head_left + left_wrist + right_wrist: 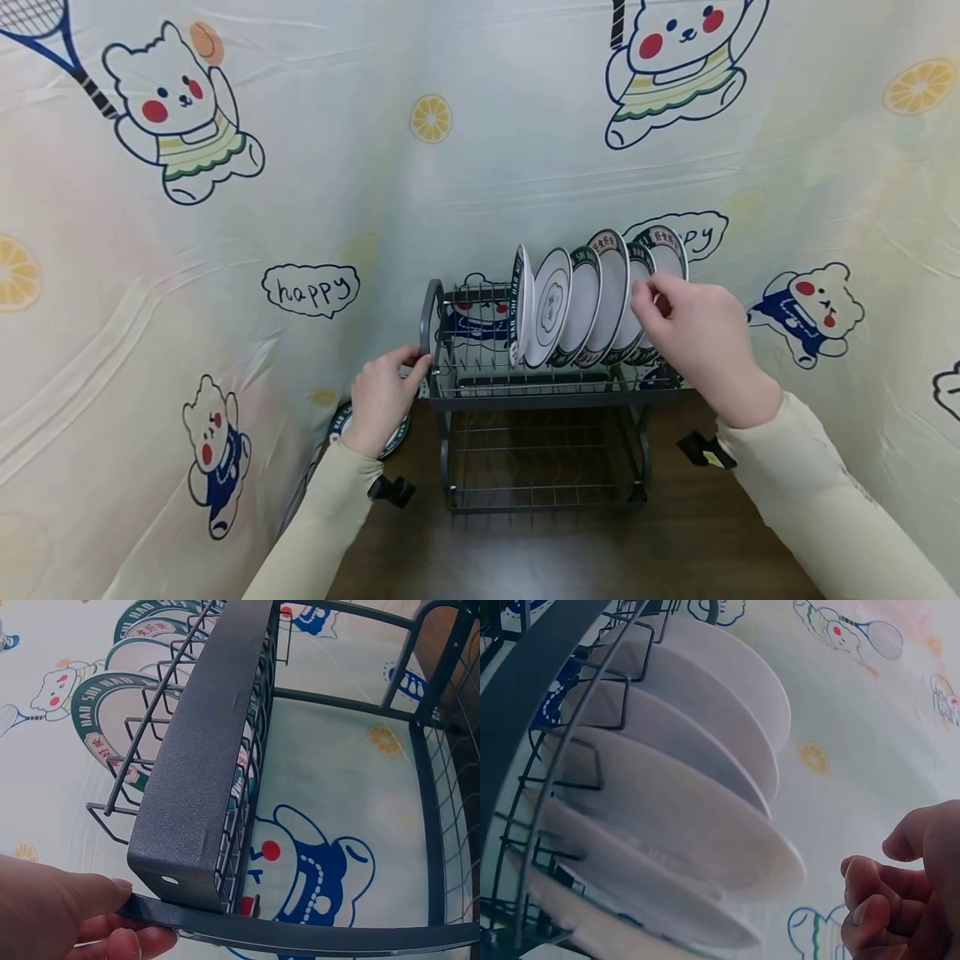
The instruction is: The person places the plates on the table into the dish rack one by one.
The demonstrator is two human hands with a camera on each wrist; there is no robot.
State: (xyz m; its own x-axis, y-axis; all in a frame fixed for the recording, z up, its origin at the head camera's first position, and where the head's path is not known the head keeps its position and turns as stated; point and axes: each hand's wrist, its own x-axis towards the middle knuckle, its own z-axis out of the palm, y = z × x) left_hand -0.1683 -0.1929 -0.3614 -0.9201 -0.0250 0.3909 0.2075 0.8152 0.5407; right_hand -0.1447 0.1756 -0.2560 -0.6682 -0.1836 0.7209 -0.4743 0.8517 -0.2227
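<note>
A dark two-tier dish rack stands on the brown table. Several white plates with patterned green rims, among them the leftmost plate and a wider plate, stand on edge in its upper tier. My left hand grips the rack's left side frame, thumb on top and fingers beneath in the left wrist view. Beside the rightmost plates in the head view is my right hand. Its fingers are loosely curled with nothing between them, and the right wrist view shows them apart from the white plates.
Another green-rimmed plate lies left of the rack, partly hidden by my left hand and sleeve. The lower tier holds no dishes. A cartoon-printed sheet hangs behind and at the sides of the brown table.
</note>
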